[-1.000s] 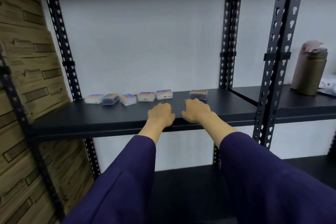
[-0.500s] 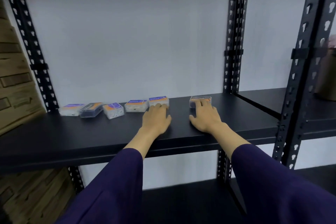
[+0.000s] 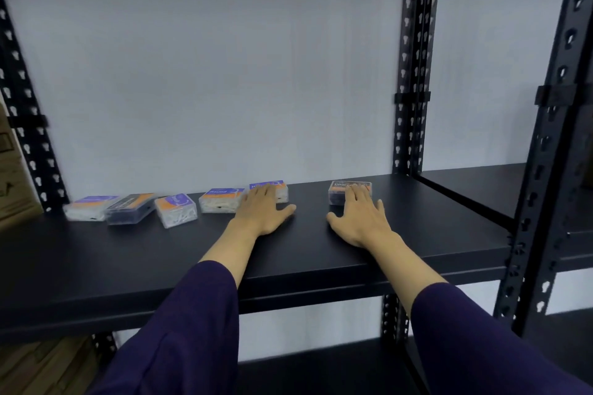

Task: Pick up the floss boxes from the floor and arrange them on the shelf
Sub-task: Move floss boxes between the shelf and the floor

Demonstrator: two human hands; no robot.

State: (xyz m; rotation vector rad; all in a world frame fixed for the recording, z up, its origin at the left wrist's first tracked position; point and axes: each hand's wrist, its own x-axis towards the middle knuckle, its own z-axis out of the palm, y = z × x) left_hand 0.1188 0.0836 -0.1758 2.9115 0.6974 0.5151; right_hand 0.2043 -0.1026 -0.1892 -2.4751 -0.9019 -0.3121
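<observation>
Both hands have slid farther back along the shelf since a moment ago, and now the fingers lie on top of two boxes.

The left hand lies flat, palm down, fingers straight and close together. Its fingertips rest on the fifth floss box, near 12 o'clock. The right hand also lies flat, with fingers spread a little. Its fingertips rest on the dark floss box, near 1 o'clock. Both hands are open and not gripping anything. The two hands are apart, with bare shelf between them.

Two purple sleeves cover the arms and fill the bottom, at 6 o'clock.

There are six floss boxes in all, in a row along the back of the shelf, from 9 o'clock to 1 o'clock. The first box touches the second box. The third box sits crooked. The fourth box is just beside the left hand.

A black post stands at 1 o'clock. Brown cardboard boxes show at 9 o'clock.
</observation>
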